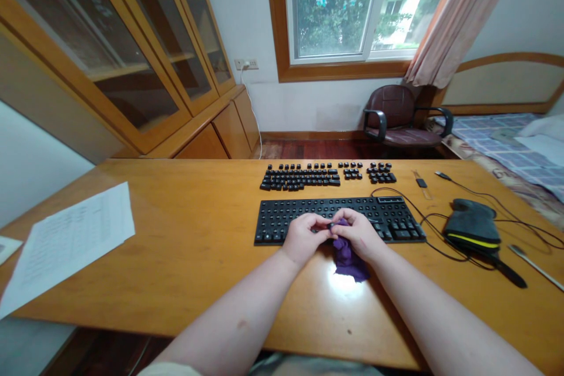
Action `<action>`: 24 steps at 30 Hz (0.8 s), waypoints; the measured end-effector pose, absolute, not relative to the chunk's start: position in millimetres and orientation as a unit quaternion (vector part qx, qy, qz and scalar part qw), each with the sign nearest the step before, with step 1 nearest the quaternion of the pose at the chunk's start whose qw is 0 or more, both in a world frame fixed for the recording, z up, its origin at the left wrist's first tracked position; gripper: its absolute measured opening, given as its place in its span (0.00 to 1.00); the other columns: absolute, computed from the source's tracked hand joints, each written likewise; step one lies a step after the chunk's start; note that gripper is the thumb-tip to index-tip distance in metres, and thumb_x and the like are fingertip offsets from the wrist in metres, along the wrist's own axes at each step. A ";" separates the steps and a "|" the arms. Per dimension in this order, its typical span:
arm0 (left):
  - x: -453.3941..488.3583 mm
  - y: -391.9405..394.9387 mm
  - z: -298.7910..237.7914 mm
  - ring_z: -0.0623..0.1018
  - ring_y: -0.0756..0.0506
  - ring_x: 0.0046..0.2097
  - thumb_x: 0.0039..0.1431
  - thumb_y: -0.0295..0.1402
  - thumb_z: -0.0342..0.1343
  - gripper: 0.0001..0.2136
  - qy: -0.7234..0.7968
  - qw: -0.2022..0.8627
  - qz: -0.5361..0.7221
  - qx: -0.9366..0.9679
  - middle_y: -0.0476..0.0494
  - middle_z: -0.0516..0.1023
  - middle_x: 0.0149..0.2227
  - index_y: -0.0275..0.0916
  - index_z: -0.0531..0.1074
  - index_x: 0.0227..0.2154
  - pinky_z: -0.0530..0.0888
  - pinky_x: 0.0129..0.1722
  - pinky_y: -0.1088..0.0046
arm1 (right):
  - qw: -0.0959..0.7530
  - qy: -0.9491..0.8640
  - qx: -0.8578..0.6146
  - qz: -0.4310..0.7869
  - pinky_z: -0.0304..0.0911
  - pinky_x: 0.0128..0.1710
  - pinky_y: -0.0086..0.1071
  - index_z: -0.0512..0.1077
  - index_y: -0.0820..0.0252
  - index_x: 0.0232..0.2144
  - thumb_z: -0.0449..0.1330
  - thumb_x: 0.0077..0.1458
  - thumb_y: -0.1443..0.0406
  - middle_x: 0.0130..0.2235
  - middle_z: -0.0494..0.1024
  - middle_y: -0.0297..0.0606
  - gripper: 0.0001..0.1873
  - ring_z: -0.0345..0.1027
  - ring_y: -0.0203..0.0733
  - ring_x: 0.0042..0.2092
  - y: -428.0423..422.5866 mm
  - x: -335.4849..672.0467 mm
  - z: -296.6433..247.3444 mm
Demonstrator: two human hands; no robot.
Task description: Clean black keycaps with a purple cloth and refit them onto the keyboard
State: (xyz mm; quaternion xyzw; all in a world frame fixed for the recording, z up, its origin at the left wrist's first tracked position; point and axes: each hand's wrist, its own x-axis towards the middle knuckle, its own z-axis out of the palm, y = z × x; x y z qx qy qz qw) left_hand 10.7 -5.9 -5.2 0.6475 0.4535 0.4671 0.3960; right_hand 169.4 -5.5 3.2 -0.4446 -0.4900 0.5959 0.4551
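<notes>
Key (331, 225), apparently, small and dark, held over the keyboard (317, 205): left hand (305, 239) pinched nearly closed on it; right hand (356, 234) closed around purple cloth (346, 254), meeting it, presumably for fine control. Beyond, loose keys (304, 178) lie in rows, probably preserving their order.

- Bare left hand (303, 238) and right hand (358, 231)
- Bare left forearm (258, 299), with a small mark (242, 324)
- Pale sleeve edge (170, 369), lower left
- Greyish clothing (304, 365) at the lap
</notes>
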 end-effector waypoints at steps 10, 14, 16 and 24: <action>12.1 -7.2 -0.6 0.77 0.48 0.31 0.41 0.32 0.65 0.10 0.453 0.394 0.484 0.636 0.46 0.78 0.29 0.38 0.78 0.31 0.76 0.33 0.73 | 0.442 -0.510 -0.449 0.586 0.59 0.28 0.28 0.71 0.60 0.26 0.67 0.40 0.61 0.26 0.75 0.32 0.12 0.65 0.33 0.26 -2.8 176.5 6.9; 9.8 -6.9 1.4 0.76 0.49 0.31 0.43 0.31 0.64 0.11 0.448 0.359 0.456 0.680 0.46 0.77 0.29 0.39 0.78 0.32 0.75 0.33 0.74 | 0.434 -0.513 -0.461 0.580 0.59 0.28 0.28 0.69 0.60 0.23 0.68 0.37 0.61 0.24 0.74 0.31 0.13 0.64 0.33 0.26 -3.5 174.9 7.6; 9.1 -5.8 1.4 0.76 0.49 0.32 0.43 0.31 0.64 0.11 0.448 0.344 0.448 0.693 0.46 0.77 0.30 0.40 0.77 0.34 0.75 0.34 0.74 | 0.432 -0.517 -0.467 0.573 0.58 0.28 0.28 0.70 0.60 0.24 0.67 0.38 0.60 0.24 0.73 0.31 0.13 0.64 0.34 0.25 -3.4 174.5 9.5; 10.9 -6.6 3.0 0.76 0.49 0.33 0.50 0.30 0.60 0.09 0.463 0.272 0.434 0.723 0.47 0.78 0.30 0.40 0.77 0.36 0.75 0.36 0.73 | 0.439 -0.525 -0.484 0.545 0.60 0.29 0.29 0.70 0.59 0.26 0.66 0.40 0.58 0.24 0.73 0.31 0.13 0.65 0.35 0.26 -5.0 172.3 8.6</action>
